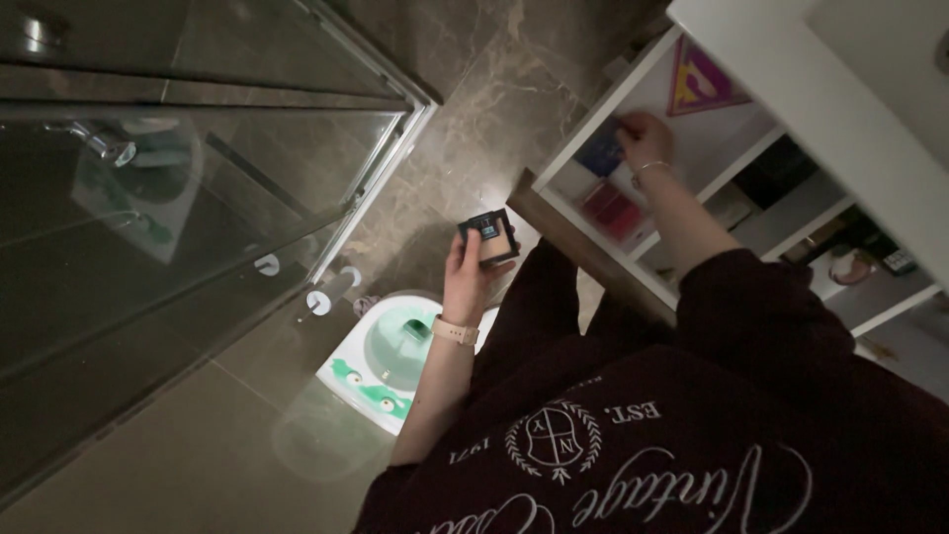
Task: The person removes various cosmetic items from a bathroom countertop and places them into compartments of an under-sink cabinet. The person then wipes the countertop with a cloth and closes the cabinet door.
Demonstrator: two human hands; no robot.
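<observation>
Square compact (489, 236) in left hand (467, 269), right hand (643, 138) apart.

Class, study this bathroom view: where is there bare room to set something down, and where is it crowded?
Bare: the white shelf stretch between the right hand and the triangular pennant, and the floor beside the glass shower door. Crowded: the shelf's near end, around the red box.

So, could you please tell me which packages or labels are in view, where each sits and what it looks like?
Compact: in the left hand, small square case, black rim, beige face.
Blue packet: on the white shelf, at the right hand.
Red boxes: shelf below, flat, rectangular.
Triangular card: shelf back, yellow edge, purple and pink.
</observation>
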